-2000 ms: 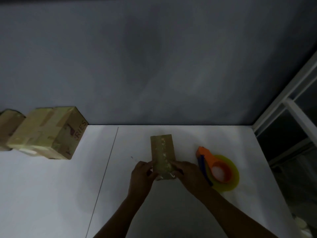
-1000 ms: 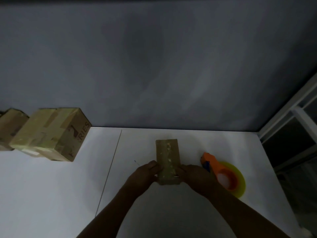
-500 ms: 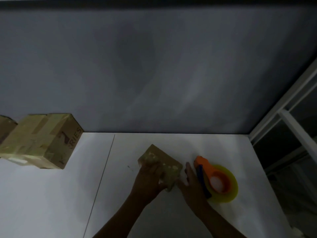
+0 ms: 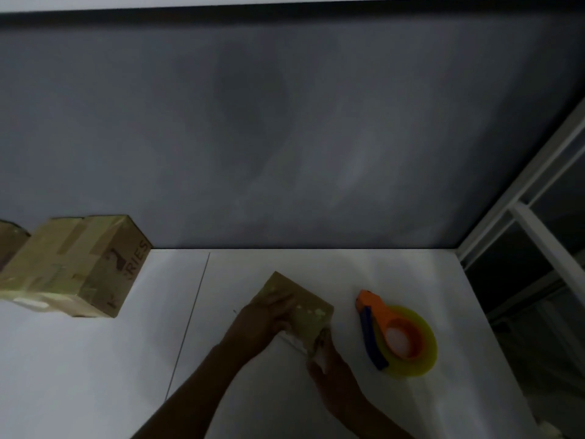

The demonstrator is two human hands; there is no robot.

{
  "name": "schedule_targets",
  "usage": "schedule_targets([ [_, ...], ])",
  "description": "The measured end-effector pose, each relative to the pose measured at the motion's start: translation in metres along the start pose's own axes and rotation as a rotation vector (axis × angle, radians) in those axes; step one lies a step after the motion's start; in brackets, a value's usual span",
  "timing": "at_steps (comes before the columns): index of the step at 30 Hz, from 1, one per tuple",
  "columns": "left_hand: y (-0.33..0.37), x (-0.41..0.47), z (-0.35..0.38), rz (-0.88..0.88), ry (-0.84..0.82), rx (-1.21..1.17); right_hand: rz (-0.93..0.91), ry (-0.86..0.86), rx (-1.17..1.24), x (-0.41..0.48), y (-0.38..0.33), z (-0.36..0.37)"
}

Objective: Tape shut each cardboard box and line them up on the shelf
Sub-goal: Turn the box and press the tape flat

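Observation:
A small taped cardboard box [image 4: 304, 308] lies turned at an angle on the white shelf surface [image 4: 95, 359]. My left hand [image 4: 262, 324] grips its left side, fingers curled over the top. My right hand [image 4: 326, 365] touches the box's near corner from below; its finger pose is too dark to read. An orange and blue tape dispenser with a yellow roll [image 4: 395, 337] lies just right of the box. A bigger taped box [image 4: 76, 267] stands at the left against the wall, with another box [image 4: 9, 245] cut off at the frame's left edge.
A grey wall [image 4: 285, 137] rises behind the surface. A white metal frame [image 4: 538, 191] with dark panes bounds the right side. A thin seam [image 4: 190, 318] runs across the white surface left of my hands.
The small box has been turned from lengthwise to diagonal. My left hand moved onto its top, and my right hand dropped from its side to its near corner.

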State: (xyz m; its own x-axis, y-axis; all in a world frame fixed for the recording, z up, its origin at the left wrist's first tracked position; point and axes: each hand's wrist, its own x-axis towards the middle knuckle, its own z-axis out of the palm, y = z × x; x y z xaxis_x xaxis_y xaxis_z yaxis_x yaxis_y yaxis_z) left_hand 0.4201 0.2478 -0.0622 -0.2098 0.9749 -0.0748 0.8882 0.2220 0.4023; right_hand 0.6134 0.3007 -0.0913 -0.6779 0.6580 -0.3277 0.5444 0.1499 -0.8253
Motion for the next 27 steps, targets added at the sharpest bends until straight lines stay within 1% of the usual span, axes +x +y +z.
schedule_targets([
  [2, -0.009, 0.004, -0.007, 0.003, 0.07, 0.07, 0.029, 0.089, 0.0, 0.006, -0.012, -0.003],
  [4, -0.009, 0.004, -0.003, -0.102, 0.04, 0.096, 0.025, 0.139, -0.01, 0.013, -0.017, -0.003],
  [5, -0.009, 0.001, 0.002, -0.157, 0.002, 0.082, 0.027, 0.149, -0.05, 0.015, -0.018, -0.005],
  [6, -0.009, -0.001, 0.007, -0.177, 0.016, 0.065, 0.025, 0.167, -0.134, 0.016, -0.015, -0.006],
  [8, -0.006, -0.008, 0.012, -0.218, 0.079, 0.03, -0.042, 0.284, -0.342, 0.021, -0.009, -0.013],
  [9, -0.002, -0.013, 0.011, -0.242, 0.098, 0.019, -0.113, 0.361, -0.399, 0.024, -0.006, -0.018],
  [10, 0.002, -0.017, 0.008, -0.251, 0.092, 0.026, -0.147, 0.422, -0.393, 0.028, -0.002, -0.027],
  [11, 0.004, -0.021, 0.007, -0.259, 0.071, 0.05, -0.104, 0.411, -0.307, 0.032, -0.003, -0.036],
  [13, 0.007, -0.028, 0.008, -0.271, 0.081, 0.08, 0.013, 0.308, -0.211, 0.042, -0.005, -0.052],
  [16, 0.005, -0.035, 0.01, -0.195, 0.105, 0.078, -0.078, 0.483, -0.157, 0.057, -0.005, -0.063],
  [17, 0.002, -0.035, 0.011, -0.162, 0.131, 0.107, -0.101, 0.48, -0.152, 0.056, -0.01, -0.064],
  [18, 0.001, -0.033, 0.011, -0.131, 0.144, 0.091, -0.119, 0.423, -0.121, 0.055, -0.016, -0.064],
  [19, 0.002, -0.033, 0.01, -0.118, 0.159, 0.042, -0.131, 0.328, -0.071, 0.053, -0.018, -0.062],
  [21, 0.008, -0.03, 0.01, -0.147, 0.115, -0.103, -0.091, 0.094, 0.018, 0.05, -0.022, -0.058],
  [22, 0.011, -0.028, 0.013, -0.159, 0.112, -0.141, -0.101, 0.024, 0.015, 0.049, -0.022, -0.057],
  [23, 0.015, -0.025, 0.015, -0.18, 0.116, -0.159, -0.11, 0.01, -0.016, 0.048, -0.02, -0.056],
  [24, 0.02, -0.022, 0.018, -0.204, 0.124, -0.179, -0.105, 0.05, -0.058, 0.045, -0.019, -0.058],
  [25, 0.025, -0.02, 0.02, -0.219, 0.133, -0.197, -0.092, 0.134, -0.116, 0.045, -0.014, -0.061],
  [27, 0.035, -0.012, 0.024, -0.245, 0.136, -0.182, 0.007, 0.298, -0.288, 0.038, -0.003, -0.073],
])
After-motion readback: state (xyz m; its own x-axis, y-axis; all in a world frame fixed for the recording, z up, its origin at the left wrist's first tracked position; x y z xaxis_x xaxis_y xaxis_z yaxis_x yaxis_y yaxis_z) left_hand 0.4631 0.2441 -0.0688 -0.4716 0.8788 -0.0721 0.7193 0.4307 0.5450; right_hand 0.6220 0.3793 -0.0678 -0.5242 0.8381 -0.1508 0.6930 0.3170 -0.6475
